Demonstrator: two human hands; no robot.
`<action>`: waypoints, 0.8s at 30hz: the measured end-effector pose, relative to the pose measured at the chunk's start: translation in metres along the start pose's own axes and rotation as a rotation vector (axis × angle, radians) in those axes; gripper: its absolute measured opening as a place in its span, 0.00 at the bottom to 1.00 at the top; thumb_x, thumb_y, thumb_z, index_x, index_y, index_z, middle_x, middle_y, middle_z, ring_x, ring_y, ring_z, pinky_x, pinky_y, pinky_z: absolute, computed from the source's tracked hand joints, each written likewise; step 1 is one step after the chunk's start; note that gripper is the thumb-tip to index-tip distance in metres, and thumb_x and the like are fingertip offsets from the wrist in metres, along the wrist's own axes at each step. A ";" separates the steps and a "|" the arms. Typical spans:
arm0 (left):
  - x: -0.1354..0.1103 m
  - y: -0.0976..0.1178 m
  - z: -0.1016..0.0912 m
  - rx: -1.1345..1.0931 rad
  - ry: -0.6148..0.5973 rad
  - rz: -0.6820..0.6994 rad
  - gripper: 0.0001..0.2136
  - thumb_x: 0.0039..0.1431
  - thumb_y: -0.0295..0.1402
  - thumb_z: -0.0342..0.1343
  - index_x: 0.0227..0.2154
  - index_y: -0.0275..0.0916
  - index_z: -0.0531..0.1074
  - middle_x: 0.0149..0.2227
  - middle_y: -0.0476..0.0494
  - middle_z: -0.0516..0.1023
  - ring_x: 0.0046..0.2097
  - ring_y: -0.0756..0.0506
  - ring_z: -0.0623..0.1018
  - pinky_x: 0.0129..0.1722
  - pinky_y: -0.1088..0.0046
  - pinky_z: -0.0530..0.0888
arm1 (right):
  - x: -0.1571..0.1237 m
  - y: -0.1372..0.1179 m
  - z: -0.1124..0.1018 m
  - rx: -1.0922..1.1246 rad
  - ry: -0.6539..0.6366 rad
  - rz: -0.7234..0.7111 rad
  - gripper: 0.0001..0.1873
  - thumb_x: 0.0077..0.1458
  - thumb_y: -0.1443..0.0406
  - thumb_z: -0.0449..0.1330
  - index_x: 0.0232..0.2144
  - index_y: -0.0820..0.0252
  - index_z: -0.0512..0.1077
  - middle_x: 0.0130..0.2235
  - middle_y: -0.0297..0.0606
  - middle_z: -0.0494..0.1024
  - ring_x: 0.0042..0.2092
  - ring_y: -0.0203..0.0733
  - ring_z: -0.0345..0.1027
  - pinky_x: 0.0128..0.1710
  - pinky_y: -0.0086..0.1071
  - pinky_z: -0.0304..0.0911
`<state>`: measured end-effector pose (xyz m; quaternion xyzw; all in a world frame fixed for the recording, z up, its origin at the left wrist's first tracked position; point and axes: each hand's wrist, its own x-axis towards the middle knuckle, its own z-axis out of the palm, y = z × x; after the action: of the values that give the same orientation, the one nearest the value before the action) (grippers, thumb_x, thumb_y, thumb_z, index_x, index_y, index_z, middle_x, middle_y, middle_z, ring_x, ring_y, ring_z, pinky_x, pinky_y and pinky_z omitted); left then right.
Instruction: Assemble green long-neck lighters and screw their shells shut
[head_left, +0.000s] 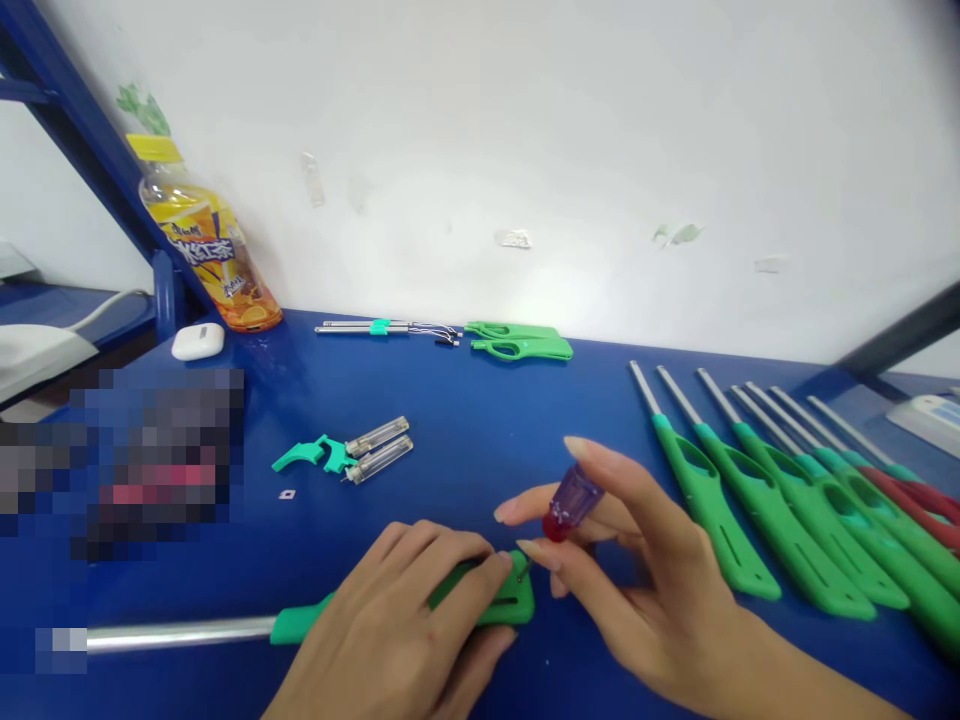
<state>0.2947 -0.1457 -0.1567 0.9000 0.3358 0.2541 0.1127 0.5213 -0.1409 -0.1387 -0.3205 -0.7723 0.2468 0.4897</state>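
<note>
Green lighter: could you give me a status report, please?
Left hand pins green lighter flat. Right hand holds purple-handled tool at its end. Other lighters lie apart.

One readable text only. It is on the clear plastic drink bottle with yellow cap and yellow-orange label [204,252], which stands far up and to the left of the left hand [405,625], against the white wall at the back edge of the blue table. The label has large white Chinese characters on a dark band, slanted in this view, and reads 冰红茶. A smaller line of print sits just above them, too small to make out.
</note>
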 end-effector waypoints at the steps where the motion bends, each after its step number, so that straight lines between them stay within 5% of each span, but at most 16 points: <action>1: 0.000 0.000 0.000 -0.001 0.000 -0.001 0.14 0.72 0.31 0.59 0.57 0.44 0.74 0.50 0.48 0.83 0.46 0.41 0.80 0.46 0.63 0.77 | 0.000 0.001 0.000 -0.010 -0.008 -0.020 0.44 0.64 0.76 0.62 0.73 0.33 0.55 0.52 0.33 0.85 0.46 0.41 0.84 0.39 0.29 0.81; 3: 0.000 0.001 -0.001 0.007 0.001 -0.002 0.13 0.72 0.31 0.59 0.57 0.44 0.74 0.50 0.48 0.83 0.45 0.41 0.80 0.46 0.62 0.77 | 0.000 0.002 0.000 -0.022 -0.015 -0.028 0.44 0.65 0.75 0.62 0.73 0.33 0.55 0.55 0.34 0.84 0.49 0.42 0.83 0.43 0.30 0.81; 8: 0.001 0.003 -0.002 0.043 0.012 0.024 0.13 0.73 0.31 0.57 0.57 0.43 0.74 0.51 0.47 0.84 0.46 0.41 0.81 0.47 0.62 0.76 | 0.001 0.002 -0.002 -0.035 -0.013 0.012 0.46 0.64 0.75 0.63 0.74 0.32 0.54 0.48 0.30 0.86 0.31 0.35 0.82 0.30 0.24 0.78; 13: 0.002 0.004 -0.002 0.031 0.012 0.018 0.11 0.75 0.31 0.54 0.56 0.44 0.74 0.50 0.49 0.84 0.46 0.41 0.81 0.47 0.62 0.77 | -0.003 0.002 -0.001 -0.033 0.003 -0.043 0.44 0.66 0.73 0.64 0.72 0.28 0.55 0.52 0.28 0.85 0.41 0.37 0.84 0.34 0.25 0.80; 20: 0.002 0.004 0.000 0.037 0.000 0.003 0.12 0.74 0.30 0.56 0.56 0.44 0.75 0.51 0.48 0.83 0.47 0.41 0.81 0.47 0.61 0.77 | -0.001 -0.002 -0.002 -0.049 0.093 -0.034 0.42 0.63 0.75 0.66 0.69 0.33 0.62 0.51 0.30 0.86 0.35 0.38 0.84 0.32 0.28 0.81; 24: 0.002 0.003 0.000 0.054 0.004 0.016 0.12 0.75 0.32 0.54 0.57 0.43 0.75 0.51 0.46 0.84 0.47 0.40 0.81 0.47 0.60 0.77 | -0.001 0.001 -0.006 -0.078 0.018 -0.101 0.45 0.61 0.74 0.66 0.71 0.30 0.58 0.46 0.28 0.87 0.34 0.41 0.84 0.29 0.30 0.79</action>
<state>0.2979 -0.1468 -0.1550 0.9048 0.3357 0.2476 0.0856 0.5269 -0.1403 -0.1373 -0.3021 -0.7920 0.1887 0.4958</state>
